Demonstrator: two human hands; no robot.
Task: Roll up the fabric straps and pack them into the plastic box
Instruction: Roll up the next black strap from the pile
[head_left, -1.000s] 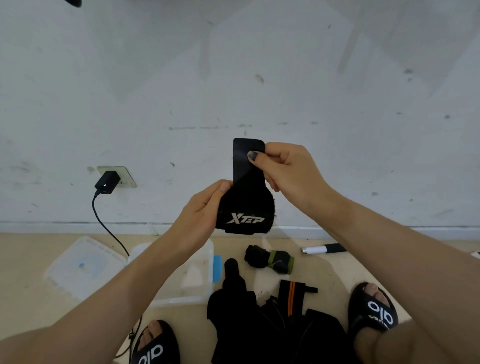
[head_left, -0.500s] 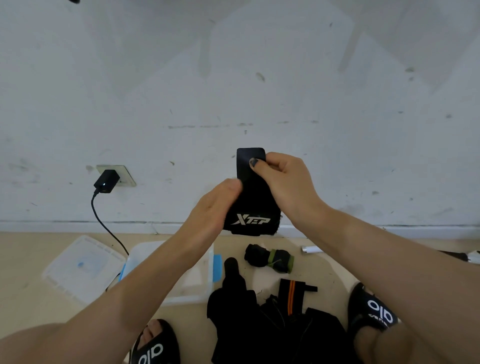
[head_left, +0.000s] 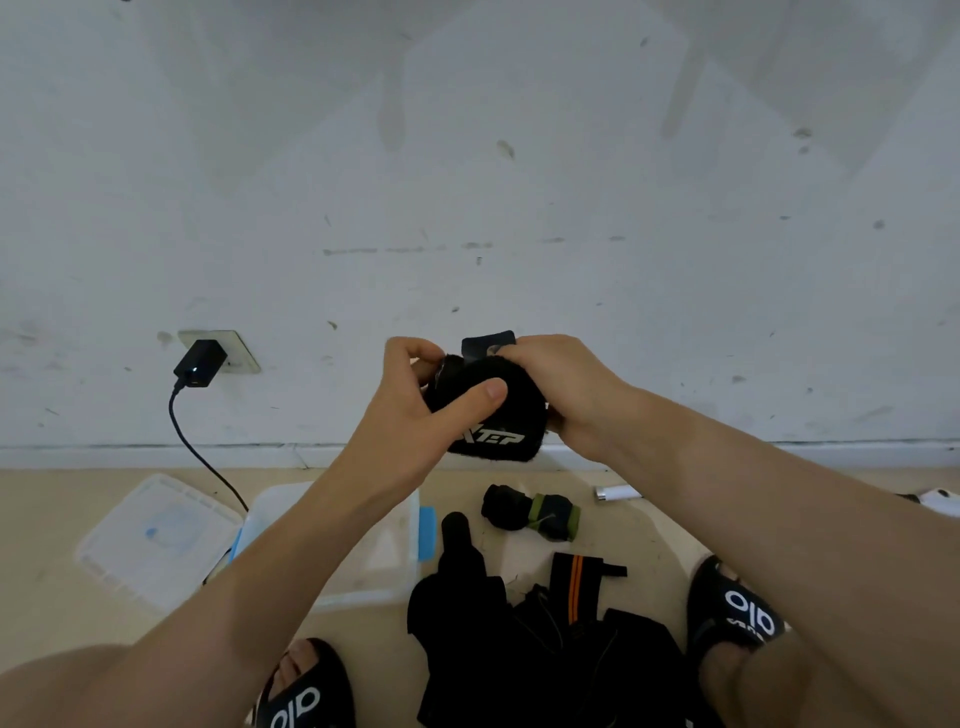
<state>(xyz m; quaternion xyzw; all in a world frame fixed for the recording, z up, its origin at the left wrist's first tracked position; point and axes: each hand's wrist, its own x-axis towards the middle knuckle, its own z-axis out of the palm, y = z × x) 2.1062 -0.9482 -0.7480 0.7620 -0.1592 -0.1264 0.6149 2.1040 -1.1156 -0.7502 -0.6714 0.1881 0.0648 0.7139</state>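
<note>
strap (head_left: 491, 415) clamped between left hand (head_left: 415, 415) and right hand (head_left: 561, 389).

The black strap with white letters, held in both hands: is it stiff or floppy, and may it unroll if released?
The black strap probably is soft: it bends round under the left hand and right hand. Its free tab end stands up, so it may spring open.

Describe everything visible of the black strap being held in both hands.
The strap is black, fuzzy-looking fabric with white lettering, partly hidden by the thumb, near its lower edge. It is bunched into a thick, partly rolled bundle, with a smooth dark tab sticking up at the top. It is held in the air in front of the wall, above the floor. The left hand grips its left side, thumb across the front; the right hand grips the right side and top.
</note>
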